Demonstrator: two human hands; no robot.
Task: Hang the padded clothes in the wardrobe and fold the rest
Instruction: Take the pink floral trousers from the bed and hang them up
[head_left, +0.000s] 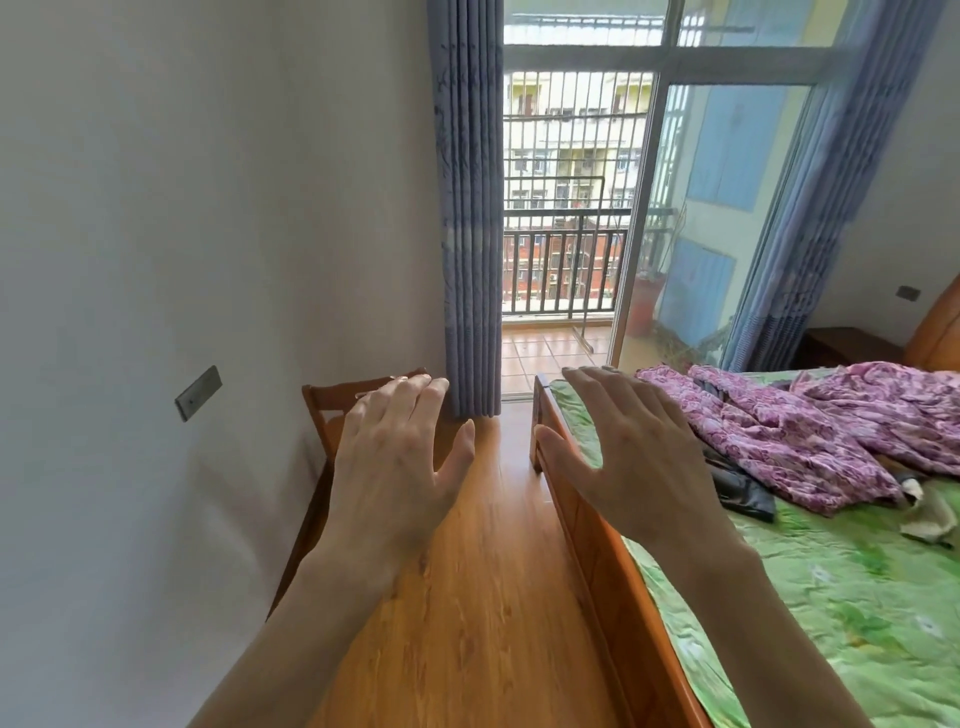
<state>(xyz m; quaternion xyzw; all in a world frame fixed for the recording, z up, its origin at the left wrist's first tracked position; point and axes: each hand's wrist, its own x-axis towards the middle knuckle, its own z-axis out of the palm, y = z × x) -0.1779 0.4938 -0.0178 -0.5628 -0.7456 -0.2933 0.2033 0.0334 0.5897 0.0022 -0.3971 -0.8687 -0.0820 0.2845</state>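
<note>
A purple floral padded garment (789, 431) lies crumpled on the green bedspread (831, 597) at about three o'clock in the view, spread from the near bed corner toward the right edge of the picture. A dark garment (740, 491) pokes out from under its lower edge at roughly four o'clock of the purple heap, and a small cream-coloured cloth (927, 519) lies just beside the heap's right end, touching the bedspread. Neither hand touches any clothing. The right hand (628, 457) is raised palm-down with fingers straight and slightly spread, holding nothing; it hangs over the wooden bed frame (597, 561), whose footboard rail runs from the centre toward six o'clock. The left hand (395, 462) is held the same way at about nine o'clock of the right one, fingers extended and parted, empty, above the wooden floor (467, 597). Behind its fingertips stands a wooden chair (332, 410) against the white wall (182, 208), which carries a grey switch plate (198, 392) at nine o'clock. At twelve o'clock a blue-grey curtain (465, 208) hangs beside an open sliding glass door (696, 218) leading to a tiled balcony with a dark railing (561, 270); a second curtain (810, 208) hangs at two o'clock, with a dark bedside table (841, 348) and the wooden headboard (940, 332) near the right edge.
</note>
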